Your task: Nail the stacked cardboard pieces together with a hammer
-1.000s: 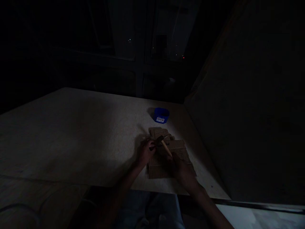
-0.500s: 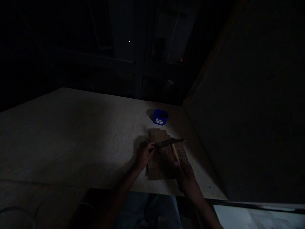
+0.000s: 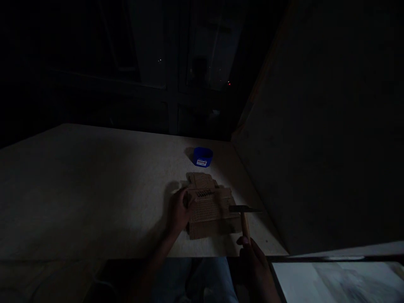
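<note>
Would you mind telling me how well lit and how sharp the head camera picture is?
Head view: very dim overall, only a pool of light on the table around the cardboard pieces; the background is almost black; the left hand casts a shadow leftwards; the right hand and hammer look dark and slightly soft.

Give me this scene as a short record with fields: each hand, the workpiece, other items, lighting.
left hand: resting on the left edge of the perforated board
right hand: gripping a hammer, head raised off the board's right side
perforated board: flat on the table, a dark row of small pins near its top
blue container: behind the board
lighting: very dim
</note>
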Tool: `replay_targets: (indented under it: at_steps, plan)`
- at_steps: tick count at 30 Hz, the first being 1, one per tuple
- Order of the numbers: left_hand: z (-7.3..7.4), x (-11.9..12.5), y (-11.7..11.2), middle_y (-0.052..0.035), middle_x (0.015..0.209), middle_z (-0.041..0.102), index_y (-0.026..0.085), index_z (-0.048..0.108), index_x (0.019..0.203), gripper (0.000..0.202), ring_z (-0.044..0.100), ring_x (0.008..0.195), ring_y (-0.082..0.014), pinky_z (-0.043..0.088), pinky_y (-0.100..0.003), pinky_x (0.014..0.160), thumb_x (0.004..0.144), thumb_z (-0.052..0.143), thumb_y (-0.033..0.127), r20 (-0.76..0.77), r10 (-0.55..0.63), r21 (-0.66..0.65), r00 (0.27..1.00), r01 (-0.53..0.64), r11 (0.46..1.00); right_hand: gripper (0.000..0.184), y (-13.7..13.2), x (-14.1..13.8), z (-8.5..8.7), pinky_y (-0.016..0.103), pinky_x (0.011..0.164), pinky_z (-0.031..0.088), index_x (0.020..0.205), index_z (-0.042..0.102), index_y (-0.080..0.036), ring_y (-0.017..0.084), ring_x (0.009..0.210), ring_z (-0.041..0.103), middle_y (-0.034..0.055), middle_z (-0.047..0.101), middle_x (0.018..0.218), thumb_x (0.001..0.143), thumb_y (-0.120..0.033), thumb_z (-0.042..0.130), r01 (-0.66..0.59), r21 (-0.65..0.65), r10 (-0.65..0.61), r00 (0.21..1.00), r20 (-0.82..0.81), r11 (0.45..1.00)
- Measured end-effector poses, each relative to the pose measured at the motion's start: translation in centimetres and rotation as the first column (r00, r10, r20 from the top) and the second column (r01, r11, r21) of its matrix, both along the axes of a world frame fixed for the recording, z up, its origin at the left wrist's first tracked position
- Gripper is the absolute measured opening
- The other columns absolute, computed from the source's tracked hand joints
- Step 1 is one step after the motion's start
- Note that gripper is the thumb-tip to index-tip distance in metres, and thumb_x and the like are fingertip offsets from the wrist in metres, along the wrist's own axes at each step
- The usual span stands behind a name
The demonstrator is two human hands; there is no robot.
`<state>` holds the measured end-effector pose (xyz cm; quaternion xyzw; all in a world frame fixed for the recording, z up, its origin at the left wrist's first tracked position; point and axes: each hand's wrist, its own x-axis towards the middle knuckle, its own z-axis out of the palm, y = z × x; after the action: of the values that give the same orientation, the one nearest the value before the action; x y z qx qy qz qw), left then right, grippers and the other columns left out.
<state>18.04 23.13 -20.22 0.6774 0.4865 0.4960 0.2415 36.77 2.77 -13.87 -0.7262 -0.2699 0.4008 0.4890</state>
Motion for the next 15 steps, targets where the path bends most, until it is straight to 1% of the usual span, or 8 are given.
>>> replay_targets:
  at_steps: [2, 5, 7, 8, 10, 12, 15]
  plan:
    - [-0.8, -0.3, -1.0, -0.0132, 0.133, 0.061, 0.020, 0.054, 0.133, 0.056, 0.060, 0.121, -0.0262, 0.053, -0.039, 0.099, 0.082, 0.070, 0.040, 0.113, 0.026, -0.088, 0.993, -0.016, 0.996, 0.064, -0.9, 0.2, -0.2, 0.024, 0.043, 0.032, 0.099, 0.062, -0.021, 0.014, 0.048, 0.040, -0.0025, 0.041, 0.056, 0.078, -0.081, 0.055, 0.012, -0.011, -0.012, 1.000, -0.014, 1.000]
    - [-2.1, -0.1, -2.3, -0.0161, 0.139, 0.057, 0.019, 0.047, 0.136, 0.061, 0.062, 0.122, -0.0255, 0.057, -0.034, 0.093, 0.082, 0.069, 0.038, 0.296, -0.005, -0.220, 0.955, 0.073, 0.973, 0.064, -1.7, 0.3, -0.5, 0.024, 0.043, 0.032, 0.101, 0.062, -0.021, 0.014, 0.047, 0.041, -0.0027, 0.041, 0.055, 0.079, -0.081, 0.054, 0.060, -0.077, -0.066, 0.995, -0.080, 0.995]
    - [-2.7, 0.1, -2.8, -0.0171, 0.141, 0.056, 0.019, 0.043, 0.137, 0.062, 0.062, 0.123, -0.0251, 0.057, -0.033, 0.093, 0.082, 0.069, 0.035, 0.362, -0.019, -0.279, 0.932, 0.127, 0.952, 0.065, -2.1, 0.2, -0.7, 0.024, 0.042, 0.032, 0.102, 0.063, -0.021, 0.013, 0.046, 0.042, -0.0021, 0.043, 0.056, 0.079, -0.081, 0.053, 0.094, -0.104, -0.106, 0.989, -0.108, 0.990]
    - [-2.8, 0.1, -3.0, -0.0172, 0.141, 0.056, 0.019, 0.043, 0.136, 0.062, 0.062, 0.123, -0.0250, 0.057, -0.032, 0.093, 0.082, 0.069, 0.033, 0.369, -0.019, -0.297, 0.929, 0.137, 0.945, 0.066, -2.3, 0.1, -0.7, 0.024, 0.042, 0.032, 0.103, 0.063, -0.020, 0.013, 0.046, 0.043, -0.0013, 0.045, 0.058, 0.078, -0.081, 0.055, 0.109, -0.100, -0.120, 0.987, -0.109, 0.989]
    - [-2.9, 0.2, -2.9, -0.0169, 0.140, 0.056, 0.020, 0.044, 0.135, 0.062, 0.062, 0.123, -0.0253, 0.057, -0.033, 0.093, 0.081, 0.071, 0.030, 0.342, -0.009, -0.305, 0.940, 0.120, 0.945, 0.070, -2.5, 0.1, -0.8, 0.024, 0.042, 0.034, 0.105, 0.064, -0.020, 0.014, 0.048, 0.046, 0.0004, 0.050, 0.062, 0.074, -0.082, 0.059, 0.133, -0.081, -0.141, 0.985, -0.102, 0.988]
    - [-2.9, 0.2, -2.6, -0.0152, 0.136, 0.060, 0.022, 0.047, 0.134, 0.060, 0.063, 0.121, -0.0253, 0.057, -0.033, 0.092, 0.080, 0.073, 0.026, 0.313, -0.014, -0.269, 0.950, 0.103, 0.958, 0.072, -2.6, 0.1, -0.8, 0.025, 0.044, 0.036, 0.105, 0.065, -0.020, 0.014, 0.050, 0.049, 0.0016, 0.054, 0.065, 0.072, -0.083, 0.061, 0.155, -0.080, -0.164, 0.981, -0.108, 0.985]
    - [-3.1, 0.3, -1.9, -0.0126, 0.127, 0.065, 0.024, 0.051, 0.131, 0.057, 0.064, 0.117, -0.0245, 0.057, -0.033, 0.089, 0.078, 0.074, 0.022, 0.286, -0.036, -0.202, 0.958, 0.097, 0.975, 0.071, -2.8, 0.4, -0.9, 0.024, 0.045, 0.036, 0.108, 0.064, -0.019, 0.014, 0.051, 0.051, 0.0013, 0.056, 0.066, 0.074, -0.082, 0.058, 0.187, -0.115, -0.202, 0.970, -0.135, 0.975]
